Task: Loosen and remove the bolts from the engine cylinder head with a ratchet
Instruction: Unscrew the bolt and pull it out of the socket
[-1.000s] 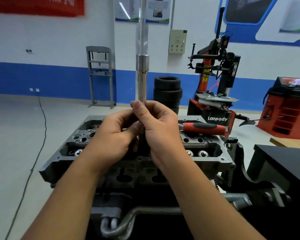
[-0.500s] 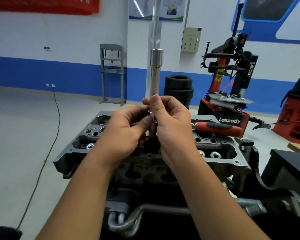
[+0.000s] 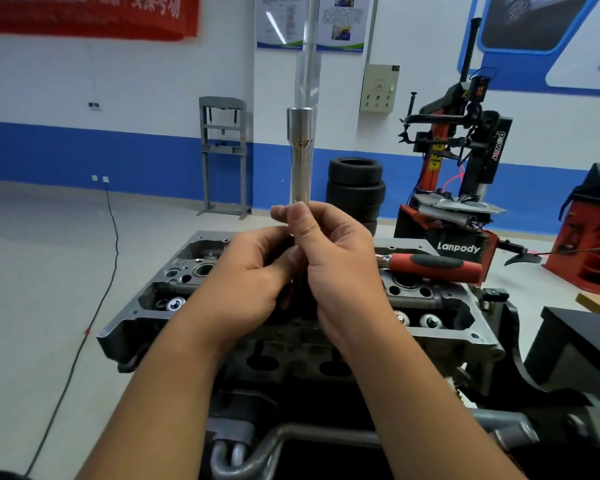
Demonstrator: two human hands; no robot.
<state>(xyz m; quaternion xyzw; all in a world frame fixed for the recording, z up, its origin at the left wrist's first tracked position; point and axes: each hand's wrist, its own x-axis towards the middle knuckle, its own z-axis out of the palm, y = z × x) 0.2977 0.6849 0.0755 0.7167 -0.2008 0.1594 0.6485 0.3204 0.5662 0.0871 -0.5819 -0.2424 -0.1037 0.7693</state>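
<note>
Both hands are meeting over the middle of the cylinder head (image 3: 440, 327), and I am watching them from the head view. My right hand (image 3: 333, 265) is curling its fingers and thumb around the lower end of a long chrome socket (image 3: 300, 161) that is standing upright, its wider collar at the top joined to a bright extension bar (image 3: 309, 64) running up out of frame. My left hand (image 3: 246, 275) is sitting just beside the right, fingers bent inward toward the same shaft below the right thumb; I cannot tell whether it is pinching the shaft or something small under it, since the right hand is covering the contact point. No bolt is showing plainly between the fingers.

The cylinder head is lying flat on its stand, open bores and valve springs showing on both sides of my wrists. The ratchet (image 3: 433, 266), with its red and black handle, is resting across the far right part of the head, well apart from both hands, its metal end pointing toward my right hand.

Behind the engine, a stack of tyres (image 3: 355, 188) is standing near the blue-banded wall, a red tyre changer (image 3: 458, 188) is to its right, and a grey press frame (image 3: 224, 154) is to the left. A black cable (image 3: 94, 306) is trailing across the floor.
</note>
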